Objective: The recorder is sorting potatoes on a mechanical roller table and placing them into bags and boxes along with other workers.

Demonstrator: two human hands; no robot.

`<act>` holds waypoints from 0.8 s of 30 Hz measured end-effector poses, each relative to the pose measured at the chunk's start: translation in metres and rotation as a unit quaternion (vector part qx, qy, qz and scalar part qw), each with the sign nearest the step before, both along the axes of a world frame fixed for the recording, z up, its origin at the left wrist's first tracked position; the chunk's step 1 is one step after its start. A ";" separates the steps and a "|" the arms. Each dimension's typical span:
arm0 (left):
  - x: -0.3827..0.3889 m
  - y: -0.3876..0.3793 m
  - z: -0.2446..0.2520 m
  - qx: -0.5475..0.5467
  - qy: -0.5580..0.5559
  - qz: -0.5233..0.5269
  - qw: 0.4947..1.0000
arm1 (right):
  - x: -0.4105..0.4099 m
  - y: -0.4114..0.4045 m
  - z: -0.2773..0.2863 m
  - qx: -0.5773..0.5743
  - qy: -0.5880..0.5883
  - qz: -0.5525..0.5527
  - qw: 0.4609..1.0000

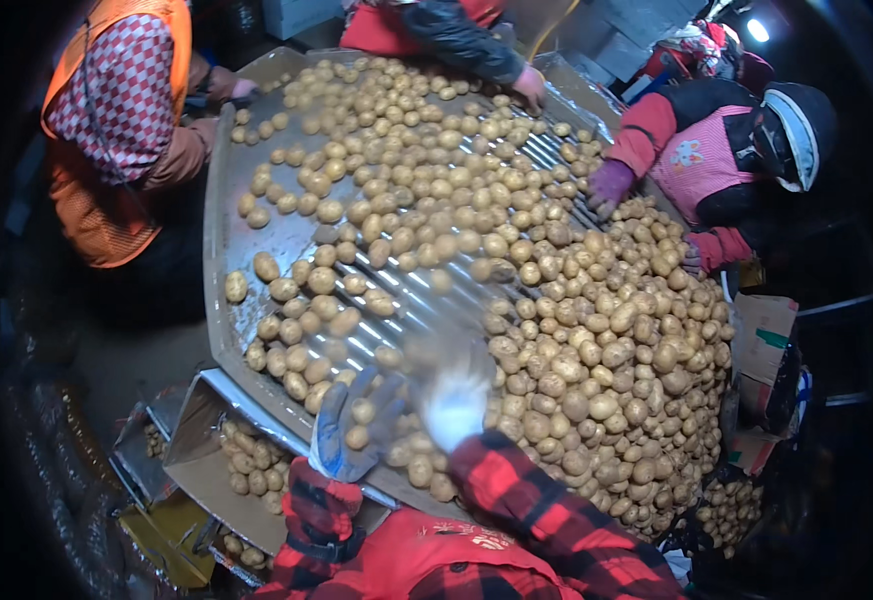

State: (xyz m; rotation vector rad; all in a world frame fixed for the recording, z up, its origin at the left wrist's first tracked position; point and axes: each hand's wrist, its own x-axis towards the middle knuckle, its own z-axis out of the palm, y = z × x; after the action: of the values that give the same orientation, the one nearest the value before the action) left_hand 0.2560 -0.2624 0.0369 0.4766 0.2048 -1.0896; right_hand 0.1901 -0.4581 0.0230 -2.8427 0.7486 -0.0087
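My left hand [354, 442], in a blue-grey work glove, is at the table's near edge with its palm turned up. Two small potatoes [360, 424] lie in its cupped palm, and the fingers are spread beyond them. Motion blurs my right hand [455, 375], which wears a light glove. It is over the metal roller bars [406, 300], beside the large potato heap [601, 360]; its fingers and anything in them cannot be made out. More loose potatoes [320, 300] sit on the rollers and the metal sheet to the left.
The sorting table has a raised rim [215, 262]. A lined carton [203, 442] with potatoes stands below the near left edge. Co-workers' hands reach in: a purple glove [610, 184] at right, a hand [530, 86] at the far side. A person in an orange vest [106, 217] stands left.
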 end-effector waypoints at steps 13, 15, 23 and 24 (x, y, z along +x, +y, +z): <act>0.013 0.007 -0.016 0.020 0.010 0.054 0.998 | 0.005 0.000 -0.015 0.253 -0.156 0.077 0.952; 0.025 0.001 -0.020 -0.204 0.336 0.093 0.915 | -0.031 -0.003 0.006 0.273 -0.119 0.101 0.949; 0.029 -0.002 0.001 0.043 0.034 0.062 0.997 | -0.082 -0.098 0.105 -0.059 0.058 0.005 0.997; 0.024 0.001 0.005 0.044 0.002 0.049 0.998 | -0.088 -0.098 0.103 -0.076 0.072 0.030 0.994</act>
State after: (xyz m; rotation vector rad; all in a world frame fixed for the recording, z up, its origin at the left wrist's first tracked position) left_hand 0.2796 -0.2616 0.0419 0.5383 0.2772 -0.9890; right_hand 0.1022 -0.5563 0.1260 -3.0365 0.7203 0.1574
